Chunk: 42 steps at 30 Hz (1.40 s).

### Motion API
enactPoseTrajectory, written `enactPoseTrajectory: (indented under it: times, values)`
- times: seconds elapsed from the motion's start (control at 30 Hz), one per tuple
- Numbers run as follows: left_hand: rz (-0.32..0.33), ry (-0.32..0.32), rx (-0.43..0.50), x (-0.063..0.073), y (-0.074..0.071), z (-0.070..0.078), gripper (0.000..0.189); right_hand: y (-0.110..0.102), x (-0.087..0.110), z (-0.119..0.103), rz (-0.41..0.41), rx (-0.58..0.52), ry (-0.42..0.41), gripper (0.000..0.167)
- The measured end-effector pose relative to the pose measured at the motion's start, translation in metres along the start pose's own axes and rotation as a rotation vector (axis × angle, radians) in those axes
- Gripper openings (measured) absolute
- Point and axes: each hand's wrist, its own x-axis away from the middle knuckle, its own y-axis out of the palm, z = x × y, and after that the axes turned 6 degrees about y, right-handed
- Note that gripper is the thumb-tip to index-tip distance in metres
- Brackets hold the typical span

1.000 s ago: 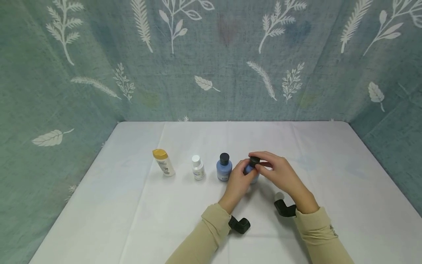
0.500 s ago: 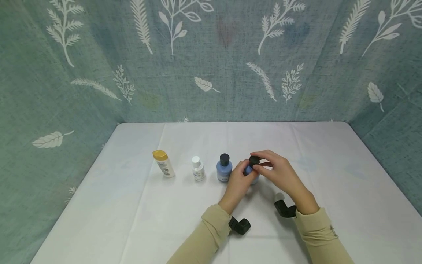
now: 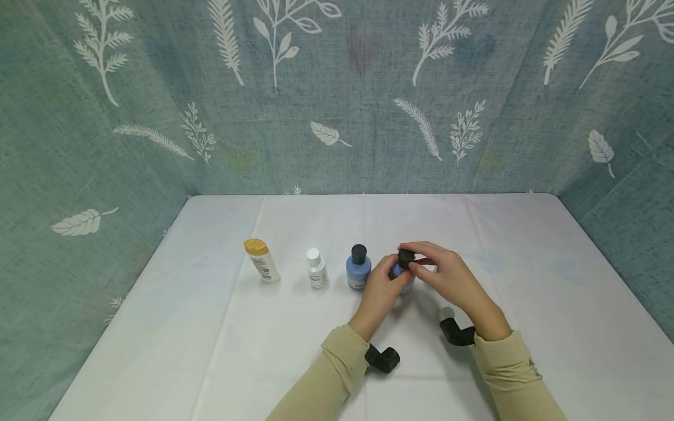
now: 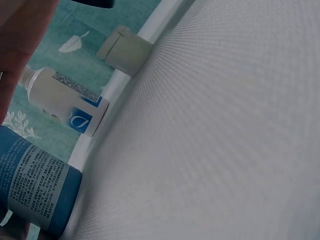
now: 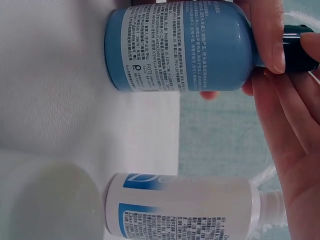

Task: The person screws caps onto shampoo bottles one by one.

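My left hand grips the body of a blue bottle that stands upright on the table. The right hand pinches that bottle's black cap between thumb and fingers. In the right wrist view the cap is partly covered by fingers, and the labelled blue body shows plainly. Just left of my left hand stands a second blue bottle with a black cap. A white bottle with a blue label stands beside the held one; my right hand largely hides it in the head view.
A small white bottle and a cream bottle with a yellow cap stand further left. A whitish round-topped object sits beside the black right wrist camera. Patterned green cloth hangs behind the white table.
The fingertips and thumb of my right hand shift slightly on the black cap. My left hand keeps its grip, and the other bottles stay where they were.
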Motion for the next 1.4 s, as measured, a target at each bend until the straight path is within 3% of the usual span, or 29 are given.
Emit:
enactPoseTrajectory:
  times: [0.23,0.67,0.97,1.2,1.4]
  values:
    - [0.001,0.008,-0.006,-0.001,0.001,-0.001,0.022,0.002,-0.001,0.001,0.026,-0.024,0.025,0.034]
    - [-0.003,0.003,0.026,-0.003,-0.002,-0.001,0.023,0.002,-0.004,-0.001,0.019,-0.028,-0.057,0.039]
    - [0.006,-0.011,0.030,-0.004,-0.002,-0.001,0.024,0.002,-0.004,0.000,0.018,-0.068,-0.038,0.042]
    - [-0.006,-0.025,0.040,-0.003,-0.001,-0.001,0.026,0.004,-0.003,0.001,0.023,-0.077,-0.022,0.036]
    - [-0.001,-0.026,0.047,-0.001,0.000,-0.001,0.026,-0.004,0.002,-0.025,-0.006,-0.094,-0.037,0.036]
